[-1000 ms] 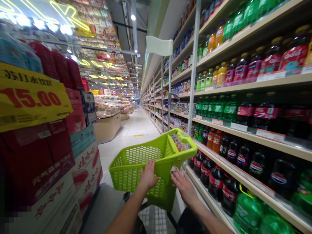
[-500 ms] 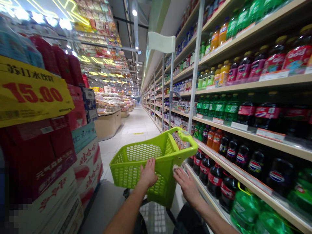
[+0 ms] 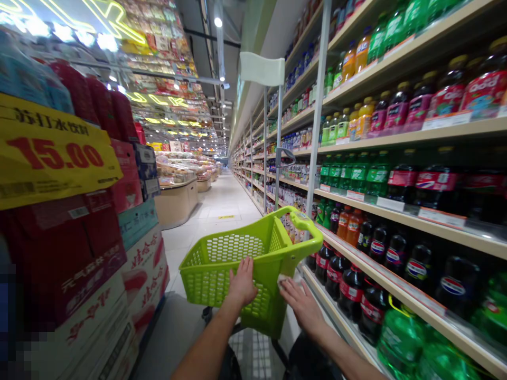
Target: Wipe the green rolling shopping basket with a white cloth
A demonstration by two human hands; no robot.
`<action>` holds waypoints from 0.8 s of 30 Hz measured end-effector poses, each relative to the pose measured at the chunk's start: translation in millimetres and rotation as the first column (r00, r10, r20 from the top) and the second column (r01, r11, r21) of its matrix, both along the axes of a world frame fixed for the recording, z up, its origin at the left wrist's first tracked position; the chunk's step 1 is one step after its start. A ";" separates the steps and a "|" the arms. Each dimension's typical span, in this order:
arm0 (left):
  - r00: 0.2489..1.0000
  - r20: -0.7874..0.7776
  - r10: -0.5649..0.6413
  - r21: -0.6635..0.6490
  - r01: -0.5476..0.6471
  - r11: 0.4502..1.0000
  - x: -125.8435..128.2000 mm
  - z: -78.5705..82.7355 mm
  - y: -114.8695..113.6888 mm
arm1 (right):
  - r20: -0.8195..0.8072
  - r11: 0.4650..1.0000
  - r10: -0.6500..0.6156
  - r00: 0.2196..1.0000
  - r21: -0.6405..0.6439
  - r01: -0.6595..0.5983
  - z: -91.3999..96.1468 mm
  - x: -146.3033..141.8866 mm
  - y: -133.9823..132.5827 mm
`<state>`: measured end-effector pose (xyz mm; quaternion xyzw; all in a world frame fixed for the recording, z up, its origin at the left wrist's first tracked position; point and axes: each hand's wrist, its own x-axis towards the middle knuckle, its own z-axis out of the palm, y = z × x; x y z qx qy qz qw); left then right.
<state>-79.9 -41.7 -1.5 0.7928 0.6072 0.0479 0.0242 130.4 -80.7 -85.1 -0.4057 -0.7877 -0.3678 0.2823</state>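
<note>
A lime-green shopping cart (image 3: 214, 282) stands in front of me, turned sideways, its perforated basket facing left and its handle at upper right. My left hand (image 3: 242, 285) lies on the near basket wall, fingers stretched out up toward the rim, nothing held. My right hand (image 3: 299, 301) is at the cart's right end, below the handle. A small crumpled whitish cloth (image 3: 281, 279), perhaps a tissue, is under its fingertips and pressed against the green plastic. Part of the cloth is hidden by the fingers.
Shelves of drink bottles (image 3: 420, 179) line the right side, close to the cart. Stacked drink cartons (image 3: 138, 274) with a yellow price sign (image 3: 59, 153) stand at left. The tiled aisle (image 3: 225, 198) runs ahead, past a wooden display counter (image 3: 178, 203).
My right hand and the cloth have moved slightly down and left along the cart's end. My left hand stays on the basket wall. The view has shifted very slightly.
</note>
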 end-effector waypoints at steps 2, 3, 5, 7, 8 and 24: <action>1.000 -0.006 0.000 0.003 0.000 1.000 0.4 0.6 -0.6 | -0.102 0.998 -0.049 0.994 0.038 0.053 29.5 4.9 1.8; 1.000 -0.007 0.000 0.003 0.000 1.000 0.6 0.9 -0.9 | -0.152 0.995 -0.077 0.985 0.049 0.085 44.4 7.0 4.0; 1.000 -0.008 0.005 -0.003 -0.005 1.000 1.0 1.1 -1.4 | -0.213 0.989 -0.123 0.969 0.056 0.138 61.5 9.3 8.0; 1.000 -0.007 0.010 -0.013 -0.011 1.000 1.3 1.0 -1.7 | -0.194 0.989 -0.128 0.973 0.054 0.140 54.4 8.4 8.0; 1.000 -0.006 0.013 -0.015 -0.013 1.000 1.3 0.9 -1.8 | -0.155 0.992 -0.107 0.982 0.051 0.116 43.5 7.0 6.5; 0.999 0.018 0.027 -0.011 -0.027 1.000 3.8 0.6 -4.5 | -0.021 0.998 -0.039 0.999 0.056 0.040 21.6 3.6 3.8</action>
